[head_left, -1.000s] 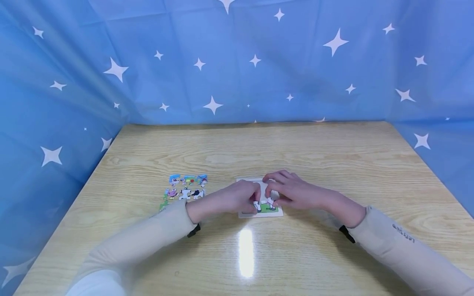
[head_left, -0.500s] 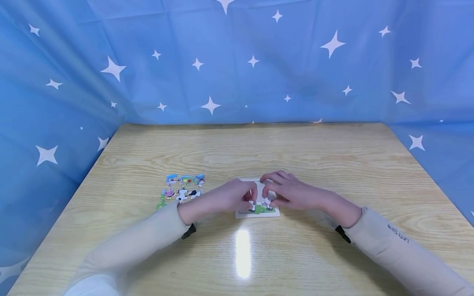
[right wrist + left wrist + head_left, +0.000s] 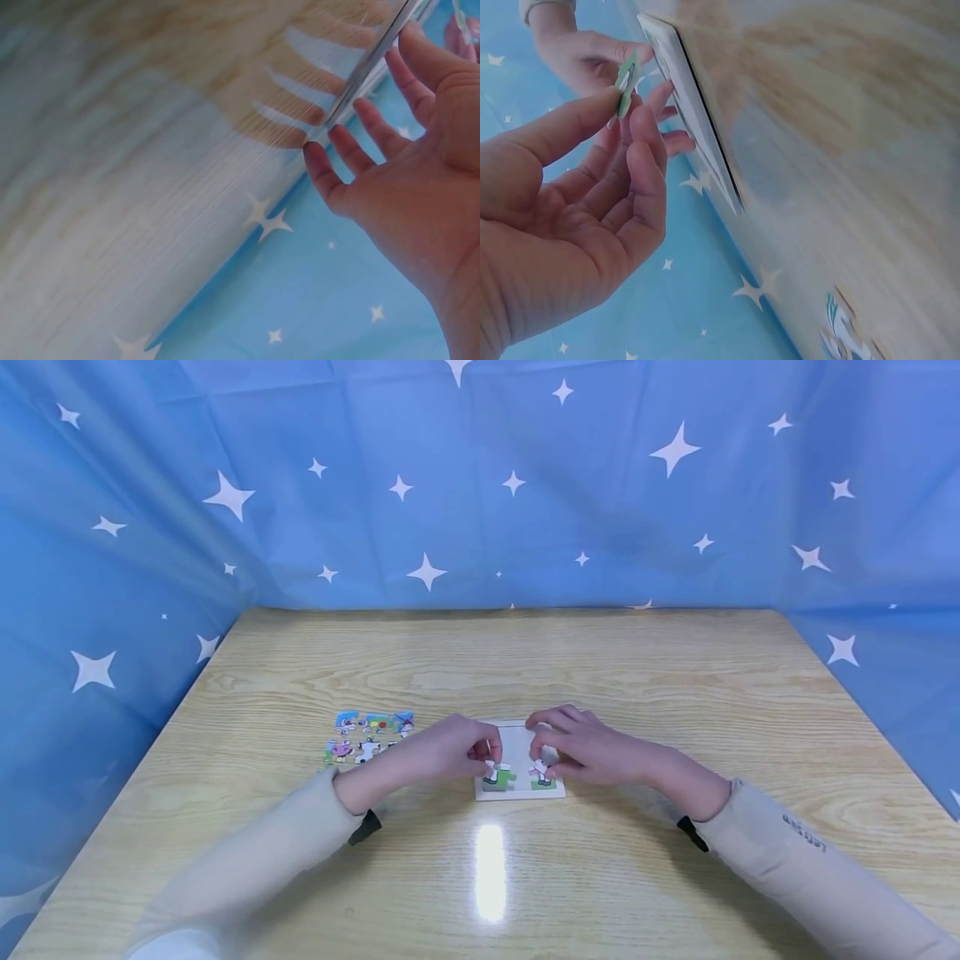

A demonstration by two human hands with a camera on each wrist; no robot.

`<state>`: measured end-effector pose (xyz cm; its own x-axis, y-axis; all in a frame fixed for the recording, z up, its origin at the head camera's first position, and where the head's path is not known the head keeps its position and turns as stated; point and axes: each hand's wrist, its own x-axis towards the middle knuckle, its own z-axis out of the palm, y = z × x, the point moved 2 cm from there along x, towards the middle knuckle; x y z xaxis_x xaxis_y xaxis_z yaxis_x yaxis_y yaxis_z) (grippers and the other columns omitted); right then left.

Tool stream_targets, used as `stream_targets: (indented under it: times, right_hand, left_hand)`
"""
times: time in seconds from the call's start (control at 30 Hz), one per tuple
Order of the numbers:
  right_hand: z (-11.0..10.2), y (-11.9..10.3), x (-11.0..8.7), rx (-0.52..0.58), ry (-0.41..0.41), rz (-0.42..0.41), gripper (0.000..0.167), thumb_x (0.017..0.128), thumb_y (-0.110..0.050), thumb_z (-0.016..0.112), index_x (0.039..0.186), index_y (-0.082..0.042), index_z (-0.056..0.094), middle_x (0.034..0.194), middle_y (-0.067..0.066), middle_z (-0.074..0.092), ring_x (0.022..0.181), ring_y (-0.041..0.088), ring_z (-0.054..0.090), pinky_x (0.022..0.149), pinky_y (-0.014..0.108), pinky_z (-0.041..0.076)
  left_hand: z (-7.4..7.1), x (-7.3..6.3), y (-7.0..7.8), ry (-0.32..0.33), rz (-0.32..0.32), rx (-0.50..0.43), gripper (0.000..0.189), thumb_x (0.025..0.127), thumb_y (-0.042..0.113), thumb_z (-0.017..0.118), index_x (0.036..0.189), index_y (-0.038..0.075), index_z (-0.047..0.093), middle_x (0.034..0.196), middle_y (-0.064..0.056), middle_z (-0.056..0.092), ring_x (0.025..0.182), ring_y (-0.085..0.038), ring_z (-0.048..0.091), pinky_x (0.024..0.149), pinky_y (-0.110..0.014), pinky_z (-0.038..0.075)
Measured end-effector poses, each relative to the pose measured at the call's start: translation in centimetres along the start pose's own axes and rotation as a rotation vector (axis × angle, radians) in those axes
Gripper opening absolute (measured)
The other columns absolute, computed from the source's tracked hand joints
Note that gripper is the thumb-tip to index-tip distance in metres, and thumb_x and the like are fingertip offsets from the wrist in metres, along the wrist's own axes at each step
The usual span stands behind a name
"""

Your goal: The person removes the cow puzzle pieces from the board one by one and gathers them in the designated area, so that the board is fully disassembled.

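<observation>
In the head view, my left hand (image 3: 459,748) pinches a green and white jigsaw piece (image 3: 501,779) between thumb and fingers, over the left part of a white puzzle board (image 3: 517,745). The left wrist view shows that piece (image 3: 628,84) edge-on, tilted and apart from the board (image 3: 686,82). My right hand (image 3: 592,748) rests at the board's right side with its fingers spread. Its fingertips touch the board (image 3: 367,71) in the right wrist view. Another green and white piece (image 3: 543,783) lies in the board's near right corner, partly under the right fingers.
Several loose jigsaw pieces (image 3: 367,750) lie in rows left of the board, some hidden by my left forearm. The wooden table (image 3: 645,668) meets a blue star-patterned cloth (image 3: 480,527) at the back and sides.
My left hand has moved left with its jigsaw piece, which is now separated from the piece in the right corner. My right hand has stayed in place on the board.
</observation>
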<state>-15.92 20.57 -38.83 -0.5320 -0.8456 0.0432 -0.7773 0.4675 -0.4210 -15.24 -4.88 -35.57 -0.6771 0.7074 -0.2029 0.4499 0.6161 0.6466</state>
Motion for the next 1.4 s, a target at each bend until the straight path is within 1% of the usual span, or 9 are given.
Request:
stream_targets:
  times: [0.17,0.3,0.37,0.53,0.6,0.8,1.03,1.2,1.4]
  right_hand:
    - [-0.1,-0.2,0.0,-0.002,0.002,-0.005,0.019,0.106,-0.013,0.075,0.12,-0.019,0.062,0.15,0.018,0.054,0.136,0.043,0.048,0.103,0.068,0.041]
    - [-0.1,-0.3,0.1,0.008,0.0,-0.006,0.017,0.108,-0.014,0.074,0.119,-0.02,0.062,0.151,0.017,0.053,0.137,0.043,0.047,0.104,0.068,0.04]
    - [-0.1,-0.4,0.0,0.008,-0.001,-0.009,0.017,0.108,-0.014,0.073,0.119,-0.02,0.062,0.151,0.017,0.053,0.137,0.043,0.047,0.104,0.069,0.04]
    - [-0.1,-0.4,-0.1,0.004,0.0,-0.011,0.017,0.107,-0.012,0.074,0.119,-0.019,0.063,0.151,0.018,0.054,0.136,0.044,0.048,0.103,0.069,0.041]
    - [0.0,-0.3,-0.1,0.003,-0.001,-0.009,0.018,0.107,-0.011,0.074,0.118,-0.019,0.063,0.151,0.019,0.054,0.135,0.044,0.048,0.103,0.07,0.041]
    - [0.1,-0.1,-0.1,0.007,-0.012,0.001,0.019,0.107,-0.009,0.073,0.118,-0.019,0.062,0.152,0.019,0.053,0.137,0.045,0.047,0.103,0.07,0.04]
    - [0.0,0.0,-0.1,0.004,-0.007,-0.005,0.019,0.106,-0.008,0.073,0.118,-0.018,0.062,0.151,0.019,0.053,0.137,0.045,0.047,0.103,0.072,0.04]
    - [0.0,-0.1,-0.1,-0.003,-0.008,-0.007,0.018,0.107,-0.008,0.073,0.118,-0.018,0.062,0.151,0.019,0.053,0.136,0.044,0.047,0.102,0.07,0.041]
    - [0.0,-0.1,-0.1,-0.009,-0.002,-0.012,0.019,0.106,-0.009,0.074,0.118,-0.018,0.062,0.151,0.019,0.054,0.136,0.044,0.048,0.102,0.069,0.041]
  left_hand:
    - [-0.5,-0.8,-0.4,0.011,0.001,0.016,0.012,0.101,-0.001,0.077,0.098,0.009,0.071,0.082,0.003,0.062,0.076,-0.01,0.052,0.071,-0.022,0.045]
    - [-0.8,-1.5,-0.7,0.018,-0.024,0.006,0.012,0.101,-0.001,0.076,0.098,0.009,0.071,0.085,0.003,0.064,0.078,-0.01,0.055,0.073,-0.023,0.048]
    - [-1.0,-1.8,-0.8,0.024,-0.025,0.011,0.012,0.101,-0.001,0.076,0.098,0.009,0.07,0.085,0.003,0.064,0.079,-0.01,0.055,0.074,-0.023,0.048]
    - [-1.1,-2.4,-1.4,0.019,0.009,0.028,0.012,0.1,-0.004,0.075,0.097,0.007,0.071,0.084,0.003,0.065,0.078,-0.007,0.055,0.074,-0.022,0.049]
    - [-1.1,-2.7,-1.7,0.011,0.011,0.02,0.012,0.1,-0.005,0.073,0.098,0.006,0.071,0.084,0.003,0.066,0.078,-0.007,0.055,0.075,-0.022,0.05]
    - [-1.2,-3.7,-2.3,0.022,-0.012,-0.018,0.012,0.1,-0.006,0.072,0.098,0.005,0.07,0.084,0.002,0.065,0.078,-0.008,0.055,0.074,-0.023,0.049]
    - [-1.5,-4.7,-3.0,0.049,-0.068,-0.039,0.009,0.101,-0.002,0.072,0.101,0.006,0.071,0.085,0.002,0.064,0.077,-0.009,0.054,0.073,-0.025,0.048]
    - [-1.9,-5.4,-3.5,0.062,-0.069,-0.051,0.007,0.101,-0.002,0.072,0.102,0.005,0.07,0.086,0.001,0.065,0.078,-0.011,0.055,0.074,-0.026,0.049]
    - [-2.3,-6.4,-4.0,0.076,-0.098,-0.056,0.009,0.101,-0.002,0.073,0.101,0.006,0.07,0.089,0.0,0.068,0.082,-0.012,0.059,0.076,-0.028,0.052]
